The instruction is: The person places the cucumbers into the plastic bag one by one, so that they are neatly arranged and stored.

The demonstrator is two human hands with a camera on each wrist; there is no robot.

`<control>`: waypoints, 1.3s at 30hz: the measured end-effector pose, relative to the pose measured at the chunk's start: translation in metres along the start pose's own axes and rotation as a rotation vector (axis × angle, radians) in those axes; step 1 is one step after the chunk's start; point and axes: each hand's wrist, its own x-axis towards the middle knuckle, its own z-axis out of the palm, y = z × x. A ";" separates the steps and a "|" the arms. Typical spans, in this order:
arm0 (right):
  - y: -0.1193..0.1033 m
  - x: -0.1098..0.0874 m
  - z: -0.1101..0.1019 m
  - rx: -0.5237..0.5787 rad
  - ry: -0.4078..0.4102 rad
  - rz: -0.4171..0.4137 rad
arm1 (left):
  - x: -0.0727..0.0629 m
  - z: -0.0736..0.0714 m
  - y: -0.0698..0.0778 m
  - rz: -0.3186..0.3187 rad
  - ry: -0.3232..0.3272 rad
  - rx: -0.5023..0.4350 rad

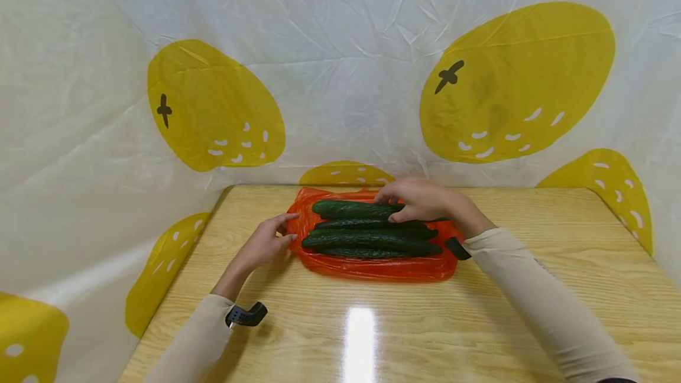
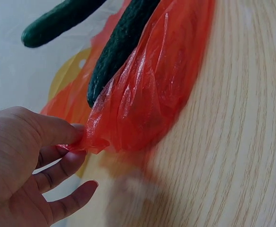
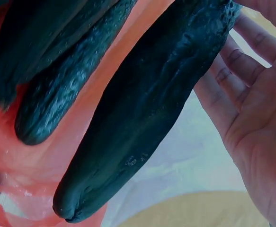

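Note:
Several dark green cucumbers (image 1: 367,237) lie side by side on a thin red plastic bag (image 1: 367,269). My left hand (image 1: 266,242) pinches the bag's left edge between thumb and fingers, and the left wrist view shows the gathered film (image 2: 97,137) at its fingertips. On the far side, my right hand (image 1: 420,201) holds the farthest cucumber (image 1: 346,210) from above, towards its right end. In the right wrist view this cucumber (image 3: 138,109) stands apart from the others, with the fingers (image 3: 239,64) along its far side.
The bag rests on a wood-grain table (image 1: 298,318) near its back edge. A white curtain (image 1: 346,105) printed with yellow fruit hangs behind and to the left. Black wrist straps show at both sleeves.

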 end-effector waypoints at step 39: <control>0.012 0.000 0.023 0.128 -0.159 0.067 | 0.000 0.001 0.002 0.000 -0.017 0.012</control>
